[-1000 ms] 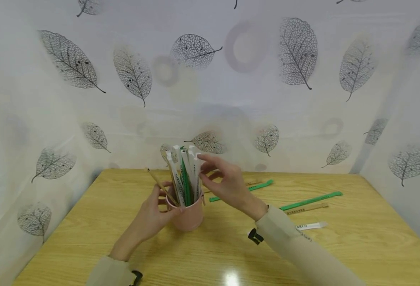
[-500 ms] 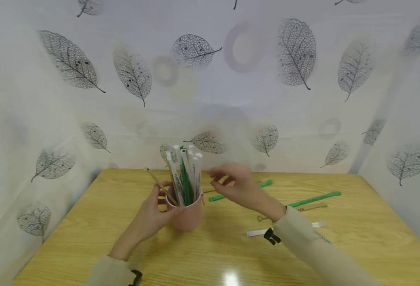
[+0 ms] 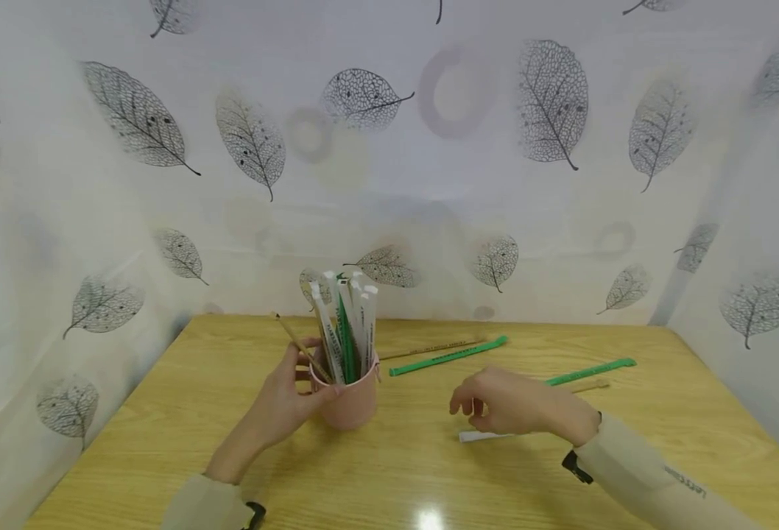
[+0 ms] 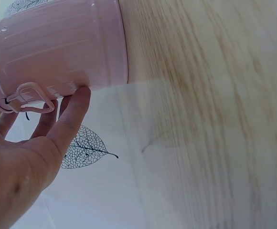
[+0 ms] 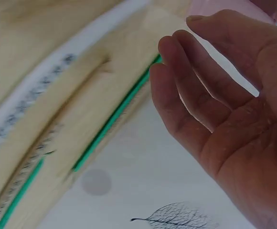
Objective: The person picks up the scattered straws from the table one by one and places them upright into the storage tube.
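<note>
My left hand point(image 3: 280, 405) grips a pink metal pail point(image 3: 350, 405) by its left side, thumb near the front of the rim. In the left wrist view the fingers reach round the pail beside its small wire handle point(image 4: 36, 98). Upright in the pail stand several wrapped straws, white point(image 3: 326, 324) and green point(image 3: 345, 335). A brown straw point(image 3: 290, 333) leans out to the left by the fingers. My right hand point(image 3: 518, 401) hovers over a white wrapped straw point(image 3: 476, 436), fingers loosely bent, holding nothing. The right wrist view shows a gap between hand and straws.
Behind the right hand lie a green straw point(image 3: 595, 371) and a brown straw point(image 3: 591, 386), partly covered by it. Farther back are another green straw point(image 3: 449, 356) and brown straw point(image 3: 429, 349). A leaf-print cloth point(image 3: 389, 191) closes off the wooden table's point(image 3: 389, 478) back and sides.
My right hand has let go of the straws in the pail and moved right and toward me, over the white straw on the table. The left hand and pail have stayed put.
</note>
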`<action>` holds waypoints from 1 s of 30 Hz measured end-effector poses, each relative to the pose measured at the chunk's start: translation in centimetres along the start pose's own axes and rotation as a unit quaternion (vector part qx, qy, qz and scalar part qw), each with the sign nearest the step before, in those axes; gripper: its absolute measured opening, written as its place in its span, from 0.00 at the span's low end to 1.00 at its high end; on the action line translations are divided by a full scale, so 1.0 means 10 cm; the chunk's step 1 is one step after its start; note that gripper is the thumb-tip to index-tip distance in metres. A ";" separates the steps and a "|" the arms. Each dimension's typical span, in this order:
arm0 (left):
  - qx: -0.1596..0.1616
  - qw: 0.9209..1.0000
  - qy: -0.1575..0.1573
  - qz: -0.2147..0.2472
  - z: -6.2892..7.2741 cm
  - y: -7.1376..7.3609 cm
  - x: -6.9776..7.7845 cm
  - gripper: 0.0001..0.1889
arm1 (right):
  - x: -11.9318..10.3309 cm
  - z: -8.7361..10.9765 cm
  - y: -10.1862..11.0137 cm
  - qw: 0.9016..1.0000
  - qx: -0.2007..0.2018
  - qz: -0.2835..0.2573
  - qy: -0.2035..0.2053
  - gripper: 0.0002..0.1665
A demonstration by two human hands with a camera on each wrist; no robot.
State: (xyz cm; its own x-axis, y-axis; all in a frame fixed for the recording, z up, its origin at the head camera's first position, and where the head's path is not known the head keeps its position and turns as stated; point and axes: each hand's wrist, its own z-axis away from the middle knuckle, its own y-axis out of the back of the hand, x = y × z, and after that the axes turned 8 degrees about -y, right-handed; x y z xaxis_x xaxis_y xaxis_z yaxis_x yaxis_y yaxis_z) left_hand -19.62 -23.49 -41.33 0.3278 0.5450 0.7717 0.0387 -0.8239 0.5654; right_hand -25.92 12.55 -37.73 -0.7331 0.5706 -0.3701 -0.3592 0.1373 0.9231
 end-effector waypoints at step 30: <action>0.000 1.000 0.008 -0.001 0.00 0.00 -0.01 0.38 | 0.34 0.31 -0.38 0.996 0.064 -0.018 0.062 0.18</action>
State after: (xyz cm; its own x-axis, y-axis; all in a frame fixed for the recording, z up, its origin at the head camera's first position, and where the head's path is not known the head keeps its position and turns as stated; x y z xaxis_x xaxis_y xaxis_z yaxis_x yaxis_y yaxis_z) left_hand -19.66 -23.50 -41.40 0.3126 0.5495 0.7748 0.0399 -0.8226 0.5673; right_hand -25.26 16.51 -42.20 -0.7893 0.4602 -0.4065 -0.3161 0.2631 0.9115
